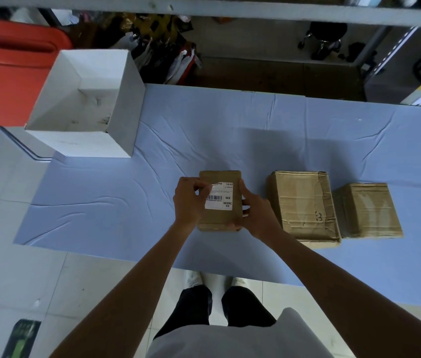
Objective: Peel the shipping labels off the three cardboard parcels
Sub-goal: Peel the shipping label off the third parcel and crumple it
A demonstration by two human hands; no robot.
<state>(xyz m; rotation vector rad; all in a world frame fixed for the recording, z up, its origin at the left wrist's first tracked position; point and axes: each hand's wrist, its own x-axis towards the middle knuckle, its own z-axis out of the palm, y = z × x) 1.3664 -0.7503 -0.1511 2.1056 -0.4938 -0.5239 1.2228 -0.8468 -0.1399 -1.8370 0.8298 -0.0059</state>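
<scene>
White box (pixel 80 140) (empty) beside parcels (pixel 305 205)

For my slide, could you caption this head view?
Left hand peels a label corner while the right hand steadies the parcel.

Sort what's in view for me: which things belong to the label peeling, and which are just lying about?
Job:
held parcel, gripped by right hand
shipping label, corner lifted by left hand
middle parcel
right parcel

Lying about:
open white box
red bin
blue table cover
</scene>
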